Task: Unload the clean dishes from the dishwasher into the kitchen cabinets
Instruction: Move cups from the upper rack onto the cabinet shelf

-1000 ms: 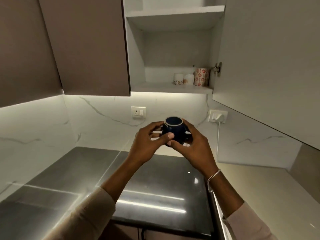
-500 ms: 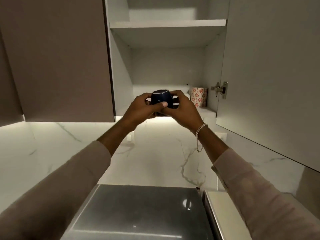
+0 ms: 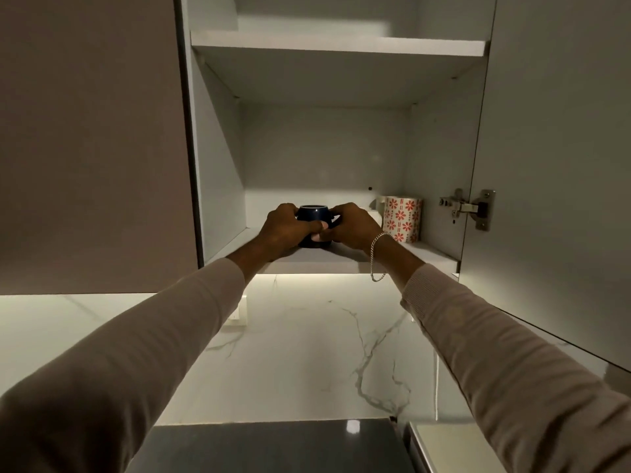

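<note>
A small dark blue cup (image 3: 312, 215) stands upright at the bottom shelf (image 3: 426, 252) of the open wall cabinet, near the shelf's front edge. My left hand (image 3: 285, 228) grips its left side and my right hand (image 3: 351, 227) grips its right side, thumbs meeting across the front. Whether the cup's base rests on the shelf is hidden by my fingers.
A white mug with red flowers (image 3: 402, 218) stands at the shelf's right end, a white piece (image 3: 375, 213) partly hidden beside it. The open cabinet door (image 3: 553, 165) hangs at the right on a metal hinge (image 3: 469, 208). An upper shelf (image 3: 338, 46) sits above. Marble backsplash and dark countertop (image 3: 273, 445) lie below.
Both hands have lifted the blue cup from above the countertop up and forward into the cabinet, down to the bottom shelf. The view has tilted upward.
</note>
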